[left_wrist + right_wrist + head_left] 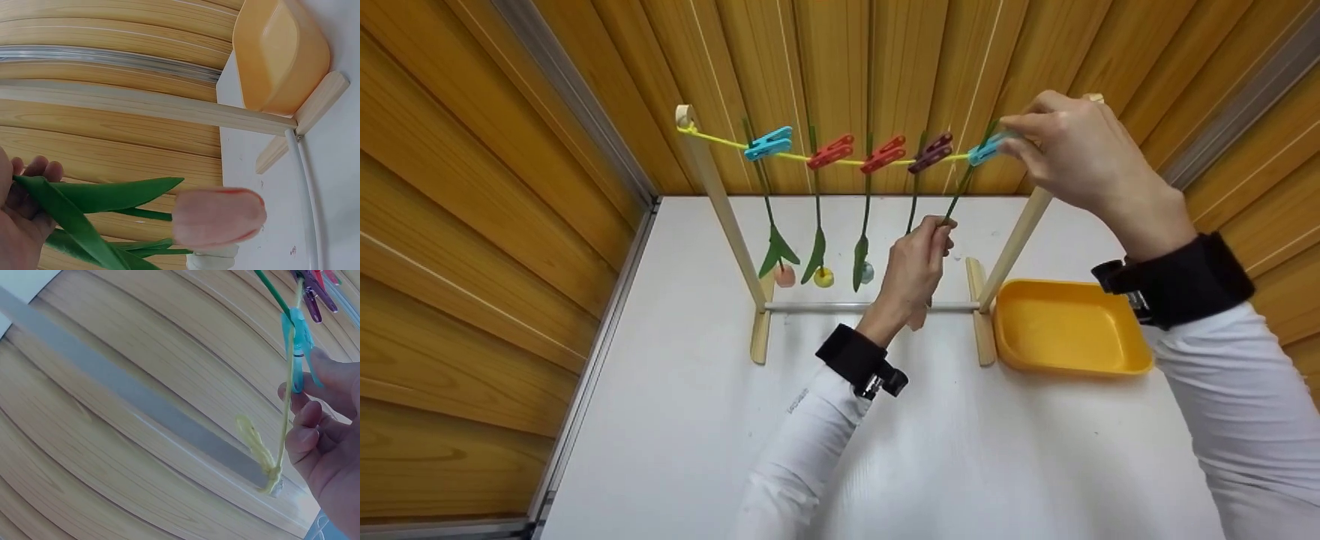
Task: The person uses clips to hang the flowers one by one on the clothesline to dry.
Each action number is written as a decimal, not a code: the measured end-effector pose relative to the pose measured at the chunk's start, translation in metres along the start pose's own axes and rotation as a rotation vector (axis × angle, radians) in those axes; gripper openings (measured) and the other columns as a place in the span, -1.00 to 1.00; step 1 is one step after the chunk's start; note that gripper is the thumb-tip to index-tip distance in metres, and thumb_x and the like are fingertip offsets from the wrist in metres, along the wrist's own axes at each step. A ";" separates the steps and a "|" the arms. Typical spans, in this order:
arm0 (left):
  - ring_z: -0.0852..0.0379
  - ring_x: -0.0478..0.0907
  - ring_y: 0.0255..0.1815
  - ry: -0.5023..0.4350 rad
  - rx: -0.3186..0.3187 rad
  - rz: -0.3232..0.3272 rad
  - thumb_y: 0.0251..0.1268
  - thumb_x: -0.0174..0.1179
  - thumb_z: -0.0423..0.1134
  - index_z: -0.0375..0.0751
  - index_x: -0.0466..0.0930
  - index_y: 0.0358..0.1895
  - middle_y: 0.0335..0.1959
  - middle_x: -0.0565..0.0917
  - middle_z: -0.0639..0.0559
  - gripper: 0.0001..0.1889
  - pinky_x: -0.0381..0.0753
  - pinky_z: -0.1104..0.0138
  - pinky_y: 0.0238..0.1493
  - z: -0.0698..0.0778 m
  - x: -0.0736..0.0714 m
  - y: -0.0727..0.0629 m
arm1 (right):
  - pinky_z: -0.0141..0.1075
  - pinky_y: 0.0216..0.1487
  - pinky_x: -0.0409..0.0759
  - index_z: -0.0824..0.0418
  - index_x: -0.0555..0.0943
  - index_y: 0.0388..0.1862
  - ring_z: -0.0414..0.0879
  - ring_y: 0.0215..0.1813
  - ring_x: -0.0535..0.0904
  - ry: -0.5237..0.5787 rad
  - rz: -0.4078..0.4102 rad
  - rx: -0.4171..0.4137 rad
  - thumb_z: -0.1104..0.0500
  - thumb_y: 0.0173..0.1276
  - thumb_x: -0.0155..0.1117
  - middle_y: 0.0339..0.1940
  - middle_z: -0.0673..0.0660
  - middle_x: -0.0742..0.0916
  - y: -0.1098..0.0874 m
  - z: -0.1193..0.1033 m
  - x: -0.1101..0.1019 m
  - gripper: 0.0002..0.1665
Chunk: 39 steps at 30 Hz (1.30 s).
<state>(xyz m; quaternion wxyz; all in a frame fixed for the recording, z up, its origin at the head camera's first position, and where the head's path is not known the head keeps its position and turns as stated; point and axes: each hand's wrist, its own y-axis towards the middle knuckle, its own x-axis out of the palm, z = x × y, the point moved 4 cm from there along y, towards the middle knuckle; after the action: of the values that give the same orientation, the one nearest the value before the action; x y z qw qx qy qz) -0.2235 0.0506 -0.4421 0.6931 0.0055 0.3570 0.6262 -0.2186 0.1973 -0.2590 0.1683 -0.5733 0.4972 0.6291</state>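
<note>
My left hand (913, 270) holds the green stem of an upside-down artificial tulip; its pink bloom (219, 218) points down beside green leaves in the left wrist view. At the right end of a yellow line (725, 142), my right hand (1080, 154) pinches a light blue clothespin (298, 343) by its handles. The tulip's stem crosses the line at this clothespin. More tulips hang head down along the line under another blue clothespin (769, 142), two red clothespins (830, 152) and a purple clothespin (931, 154). Behind the pink bloom shows a white bloom (212, 259).
The line is tied between two wooden posts (725, 217) joined low down by a pale rod (825, 307). A yellow-orange tray (1072, 367) stands by the right foot of the rack on a white table (660, 420). Wood-patterned walls (840, 75) rise behind and beside.
</note>
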 end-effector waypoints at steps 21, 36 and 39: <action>0.13 0.69 -0.05 0.099 0.027 -0.022 0.56 -0.01 -0.22 -0.22 0.55 0.20 -0.03 0.73 -0.05 -0.69 0.63 0.37 0.01 0.001 -0.011 -0.009 | -0.56 -0.15 0.29 0.28 0.76 -0.08 0.18 -0.31 0.57 0.178 0.746 0.039 0.31 0.34 0.28 -0.24 0.33 0.71 -0.059 0.010 0.041 -0.78; 0.17 0.68 -0.23 0.194 0.100 0.087 0.53 0.03 -0.23 -0.20 0.67 -0.02 -0.15 0.76 -0.02 -0.77 0.64 0.38 -0.20 -0.015 -0.042 -0.031 | -0.38 -0.16 0.40 0.33 0.73 -0.03 0.16 -0.26 0.58 0.264 0.672 0.107 0.41 0.25 0.31 -0.22 0.32 0.72 -0.094 0.016 0.112 -0.70; 0.13 0.69 -0.19 0.253 0.124 0.110 0.51 0.07 -0.24 -0.20 0.67 -0.03 -0.17 0.76 -0.02 -0.79 0.65 0.34 -0.15 -0.023 -0.048 -0.040 | -0.16 -0.14 0.48 0.31 0.72 0.02 0.20 -0.16 0.60 0.251 0.613 0.133 0.37 0.30 0.30 -0.17 0.32 0.72 -0.103 0.019 0.127 -0.69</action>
<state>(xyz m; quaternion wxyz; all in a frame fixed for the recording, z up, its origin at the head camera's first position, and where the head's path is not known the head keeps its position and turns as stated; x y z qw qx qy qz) -0.1985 -0.0097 -0.4543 0.6056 -0.0111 0.4783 0.6359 -0.1851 0.2138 -0.4188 -0.0544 -0.4578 0.7033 0.5411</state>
